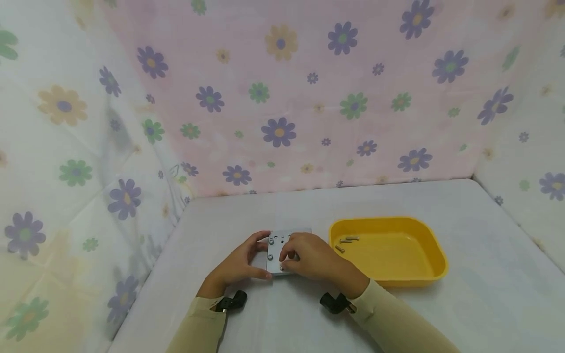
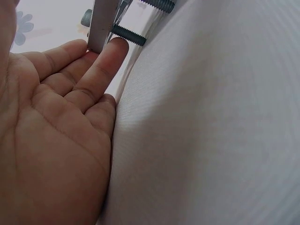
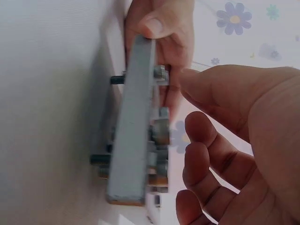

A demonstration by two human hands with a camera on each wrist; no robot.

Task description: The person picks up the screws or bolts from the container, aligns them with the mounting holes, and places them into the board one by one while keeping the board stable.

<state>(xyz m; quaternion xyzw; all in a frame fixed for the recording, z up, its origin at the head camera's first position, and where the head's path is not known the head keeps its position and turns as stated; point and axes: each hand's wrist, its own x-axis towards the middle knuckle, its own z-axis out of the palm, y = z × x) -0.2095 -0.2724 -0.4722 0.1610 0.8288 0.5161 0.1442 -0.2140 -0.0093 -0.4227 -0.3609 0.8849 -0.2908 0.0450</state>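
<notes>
A flat metal plate [image 1: 275, 250] with holes and several bolts lies on the white table. My left hand [image 1: 236, 262] grips its left end, thumb at the near edge and index finger at the far edge. In the left wrist view, a threaded bolt shank [image 2: 129, 35] sticks out below the plate beside a fingertip. Over the plate's right part is my right hand [image 1: 315, 257], its fingers loosely bent. The right wrist view shows its thumb tip [image 3: 190, 79] close to a bolt head [image 3: 161, 74], with a gap between thumb and index finger. Nothing is visible between them.
To the right stands a yellow tray [image 1: 434, 245] with several loose bolts [image 1: 348, 240] at its left side. Flower-patterned cloth [image 1: 309, 113] walls off the back and both sides of the table [image 1: 494, 294].
</notes>
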